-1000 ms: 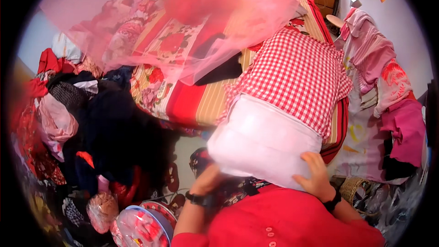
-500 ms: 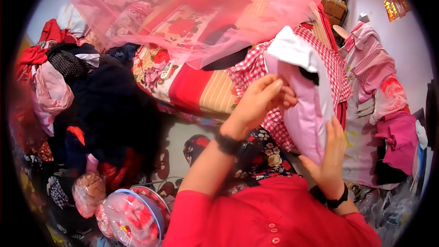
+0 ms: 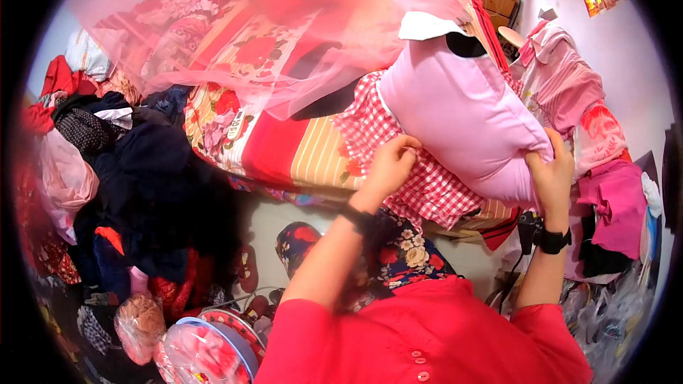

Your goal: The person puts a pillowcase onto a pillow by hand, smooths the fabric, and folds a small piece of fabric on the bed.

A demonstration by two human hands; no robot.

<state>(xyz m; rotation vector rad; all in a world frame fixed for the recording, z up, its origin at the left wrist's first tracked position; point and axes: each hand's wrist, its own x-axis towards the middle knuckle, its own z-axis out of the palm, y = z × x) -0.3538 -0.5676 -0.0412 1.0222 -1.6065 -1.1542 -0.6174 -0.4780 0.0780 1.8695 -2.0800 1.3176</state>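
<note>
A puffed pink pillow (image 3: 455, 110) lies tilted over the bed's near right corner. At its far end are a white flap (image 3: 427, 26) and a dark object or opening (image 3: 466, 45). My right hand (image 3: 553, 171) grips the pillow's lower right corner, thumb on top and fingers behind. My left hand (image 3: 390, 165) is closed, fingers curled in at the pillow's lower left edge; what they hold, if anything, is hidden. Beneath the pillow spreads a red-and-white checked cloth (image 3: 437, 195), whose edge hangs off the bed.
A pink net (image 3: 284, 82) drapes over the bed with its striped, flowered cover (image 3: 274, 146). Dark clothes (image 3: 163, 178) pile up at the left. Pink garments (image 3: 562, 85) hang at the right. A blue-rimmed basin (image 3: 245, 345) stands at lower left, plastic bags (image 3: 608, 320) at lower right.
The pillow has turned from edge-on to show its broad pink face. My right hand has moved up and right onto its corner. My left hand has moved down and left, fingers curling in.
</note>
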